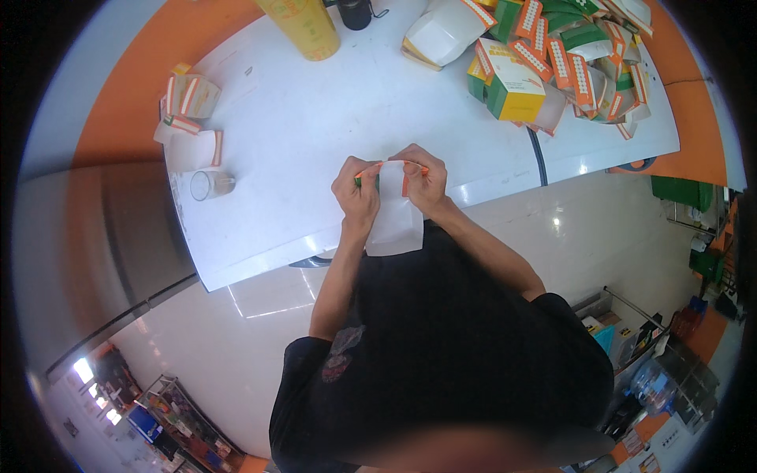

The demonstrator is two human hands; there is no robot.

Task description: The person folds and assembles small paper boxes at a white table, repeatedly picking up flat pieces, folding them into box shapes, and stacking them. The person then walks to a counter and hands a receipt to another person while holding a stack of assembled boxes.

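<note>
Left hand: I am seeing the left hand point(359, 189) grasping the left edge of a paper carton point(397, 225), its fingers curling around the orange-and-green rim and its thumb pressing from the near side.
Right hand: the right hand point(424, 180) is pinching the carton's right edge in the same way, close to an orange strip.
Paper carton: it is hanging between the two hands by the near edge of the white table point(300, 158), showing me its plain white face; its lower end is lying in front of the black shirt point(449, 339). I am not able to tell whether it is touching the table.
Carton heap: to the far right, orange, green and white cartons point(583, 71) are overlapping in a loose pile, and a yellow, green and white box point(512, 91) is sitting at its near left side.
Far edge: a yellow cup point(307, 31) is standing near a black cylindrical object point(355, 14), which the picture's border is cutting off.
Left end: a few cartons point(193, 96) are resting near the table's left edge, and a clear glass point(211, 184) is sitting just nearer to me.
</note>
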